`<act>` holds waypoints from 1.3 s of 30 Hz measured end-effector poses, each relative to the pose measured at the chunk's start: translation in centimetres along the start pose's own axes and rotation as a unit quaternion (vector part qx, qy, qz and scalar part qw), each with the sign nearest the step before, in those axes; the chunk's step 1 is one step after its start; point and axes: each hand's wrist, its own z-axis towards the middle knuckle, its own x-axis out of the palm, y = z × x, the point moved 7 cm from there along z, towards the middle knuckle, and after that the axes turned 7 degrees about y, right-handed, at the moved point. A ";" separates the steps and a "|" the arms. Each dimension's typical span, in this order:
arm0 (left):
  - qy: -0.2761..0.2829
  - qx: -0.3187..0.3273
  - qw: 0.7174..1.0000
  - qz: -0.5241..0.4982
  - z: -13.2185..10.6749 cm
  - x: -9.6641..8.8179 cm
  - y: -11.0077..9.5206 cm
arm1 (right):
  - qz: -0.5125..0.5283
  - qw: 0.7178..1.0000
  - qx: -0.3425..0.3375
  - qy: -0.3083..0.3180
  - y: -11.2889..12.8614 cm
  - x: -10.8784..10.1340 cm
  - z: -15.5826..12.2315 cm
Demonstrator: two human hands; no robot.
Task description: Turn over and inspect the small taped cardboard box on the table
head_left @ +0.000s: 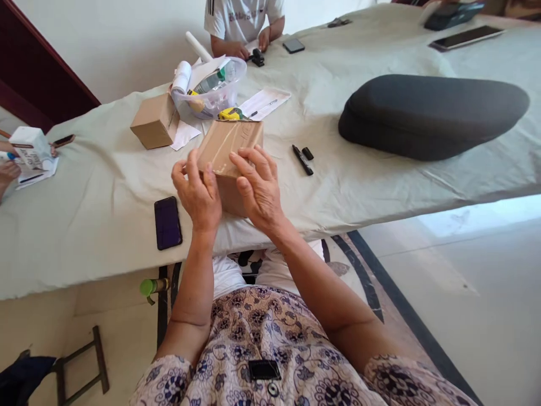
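A taped cardboard box point(230, 144) stands near the table's front edge, with faint writing on its top. My left hand point(199, 192) curls around its near left corner, thumb and fingers against the top edge. Over the near right edge lies my right hand point(258, 186), its fingers spread and resting on the top face. A black marker point(302, 160) lies to the right of the box, its cap point(307, 153) off beside it. Behind the box is a yellow tape measure point(230, 114). A dark phone point(168, 223) lies left of my left hand.
Behind stand a second cardboard box point(155, 121) and a clear plastic basket point(211, 101) holding paper rolls and a bottle. A large dark grey case point(431, 115) lies on the right. Across the table sits a person point(245, 25); another person's hand point(7, 172) is at far left.
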 end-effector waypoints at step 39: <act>0.195 0.048 0.967 -0.156 0.5 2.4 4.4 | 0.257 0.963 0.083 0.002 -10.9 0.6 1.8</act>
